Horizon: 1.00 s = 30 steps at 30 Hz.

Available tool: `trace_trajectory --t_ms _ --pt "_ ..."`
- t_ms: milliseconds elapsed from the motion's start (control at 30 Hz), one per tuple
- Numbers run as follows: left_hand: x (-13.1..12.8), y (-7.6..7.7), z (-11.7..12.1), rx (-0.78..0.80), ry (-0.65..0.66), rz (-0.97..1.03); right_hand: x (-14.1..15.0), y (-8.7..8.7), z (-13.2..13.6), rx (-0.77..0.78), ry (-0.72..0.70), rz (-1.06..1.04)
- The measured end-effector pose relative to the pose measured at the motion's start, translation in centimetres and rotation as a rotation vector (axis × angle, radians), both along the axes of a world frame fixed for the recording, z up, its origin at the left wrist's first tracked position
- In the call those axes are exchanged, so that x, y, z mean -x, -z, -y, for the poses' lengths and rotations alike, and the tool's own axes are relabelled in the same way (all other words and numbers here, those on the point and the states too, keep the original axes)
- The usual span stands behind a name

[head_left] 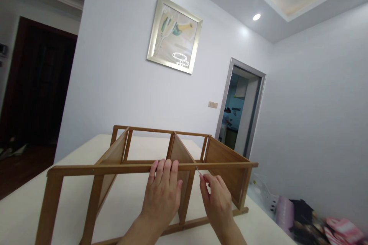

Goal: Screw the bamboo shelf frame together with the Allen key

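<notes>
A brown wooden shelf rack (120,169) lies on its side on a cream tabletop, with several flat panels set between its rails. My left hand (162,189) rests over the upper near rail, fingers curled across its top edge, left of the middle panel. Just to the right, my right hand (217,195) pinches a thin metal hex key (198,170) between thumb and forefinger. The key's far tip meets the rail where the middle panel joins it. That tip is too small to make out clearly.
The cream table (25,214) extends under the rack. A lilac container (284,208) and pink-and-white striped cloth (342,229) lie beyond its right edge. A framed picture (176,36) hangs on the wall. A person (226,116) stands beyond the right doorway.
</notes>
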<state>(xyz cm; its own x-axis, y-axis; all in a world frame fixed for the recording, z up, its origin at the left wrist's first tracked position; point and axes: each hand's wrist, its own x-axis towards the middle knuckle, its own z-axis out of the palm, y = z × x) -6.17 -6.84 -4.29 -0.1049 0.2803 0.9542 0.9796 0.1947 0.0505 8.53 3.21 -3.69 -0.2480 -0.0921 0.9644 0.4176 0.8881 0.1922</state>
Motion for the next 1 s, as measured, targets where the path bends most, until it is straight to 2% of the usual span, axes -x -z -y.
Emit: trace_trajectory --t_ms 167,433,700,1000 --pt "-0.02 -0.01 0.03 0.002 -0.008 -0.004 0.31 0.26 0.24 0.047 -0.035 -0.039" --pt "0.01 0.19 -0.06 -0.007 -0.005 -0.012 0.50 0.38 0.27 0.040 -0.053 -0.075" --pt "0.18 -0.04 0.25 -0.003 -0.009 -0.039 0.74 0.61 0.32 0.070 0.016 -0.033" --pt "0.50 -0.18 0.48 0.009 -0.045 -0.117 1.01 0.91 0.40 0.110 0.002 -0.050"
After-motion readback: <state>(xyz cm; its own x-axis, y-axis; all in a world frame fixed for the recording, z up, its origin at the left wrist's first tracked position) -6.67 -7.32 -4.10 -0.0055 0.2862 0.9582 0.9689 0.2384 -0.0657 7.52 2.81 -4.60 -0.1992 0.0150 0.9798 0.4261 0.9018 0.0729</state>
